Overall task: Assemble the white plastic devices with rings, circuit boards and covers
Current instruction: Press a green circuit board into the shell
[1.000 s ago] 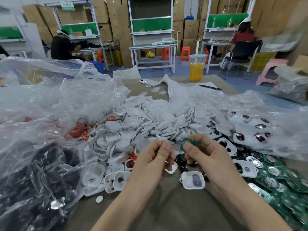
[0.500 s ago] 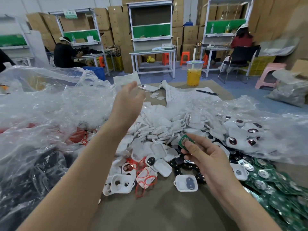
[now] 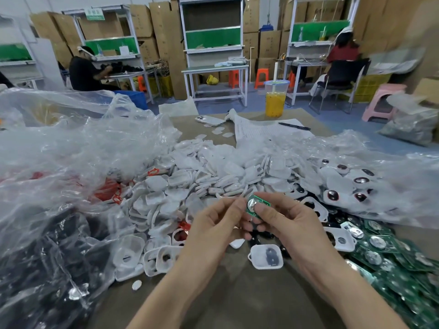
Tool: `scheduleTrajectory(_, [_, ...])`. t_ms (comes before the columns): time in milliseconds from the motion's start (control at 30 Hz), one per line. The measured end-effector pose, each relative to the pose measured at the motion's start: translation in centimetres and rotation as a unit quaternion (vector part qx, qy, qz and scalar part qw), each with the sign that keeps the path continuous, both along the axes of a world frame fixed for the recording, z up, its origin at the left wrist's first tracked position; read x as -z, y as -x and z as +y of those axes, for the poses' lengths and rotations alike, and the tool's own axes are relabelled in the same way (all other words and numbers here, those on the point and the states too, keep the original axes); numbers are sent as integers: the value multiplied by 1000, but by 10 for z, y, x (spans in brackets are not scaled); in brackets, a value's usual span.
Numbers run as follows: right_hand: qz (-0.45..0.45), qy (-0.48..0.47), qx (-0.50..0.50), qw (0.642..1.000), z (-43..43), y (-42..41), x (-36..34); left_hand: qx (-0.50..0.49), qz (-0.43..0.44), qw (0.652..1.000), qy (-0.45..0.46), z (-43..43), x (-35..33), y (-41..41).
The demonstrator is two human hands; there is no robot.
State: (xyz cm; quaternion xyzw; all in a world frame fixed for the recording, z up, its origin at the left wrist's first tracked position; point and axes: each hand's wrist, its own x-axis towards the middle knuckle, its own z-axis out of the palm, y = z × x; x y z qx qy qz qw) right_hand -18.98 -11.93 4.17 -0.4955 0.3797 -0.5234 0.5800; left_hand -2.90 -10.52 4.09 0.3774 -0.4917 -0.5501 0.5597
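My left hand [image 3: 217, 225] and right hand [image 3: 288, 222] pinch a board [image 3: 253, 205]; covers [image 3: 213, 176] heaped at 12 o'clock (an open shell [image 3: 257, 251] at 6).

A factory assembly floor: stacked cardboard boxes [image 3: 164, 32], steel workbenches [image 3: 215, 67], and a heaped pile of white plastic parts [image 3: 213, 174].

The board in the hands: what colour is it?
Green board with a silver disc; head view.

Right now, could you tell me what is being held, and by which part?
The right hand pinches a green circuit board by its right edge; the left hand touches its left edge.
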Motion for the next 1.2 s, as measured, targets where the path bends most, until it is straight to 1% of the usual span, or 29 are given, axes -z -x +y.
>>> scheduleTrajectory(167, [-1,-11,-8,1000,-1,-1,0,-1,-2,1000,-15,-1,3,-2])
scheduleTrajectory(267, [-24,-19,-14,999,-1,-2,0,-4,0,1000,-16,0,3,0])
scheduleTrajectory(433, [-60,-12,-34,998,-1,0,2,3,30,999,-21,3,0,2])
scheduleTrajectory(533, [-45,-11,-26,999,-2,1,2,14,46,998,-35,4,-1,3])
scheduleTrajectory(767, [-11,-12,-21,1000,-2,4,4,24,-2,1000,-20,3,2,-1])
scheduleTrajectory(1000, [5,-16,-18,1000,-1,5,3,39,3,999,-12,3,4,0])
scheduleTrajectory(1100, [-6,-17,-12,1000,0,2,1,11,-13,1000,-10,1,7,2])
scheduleTrajectory(1200, [-61,-24,-31,997,1,-1,-1,-16,-21,1000,-14,0,10,2])
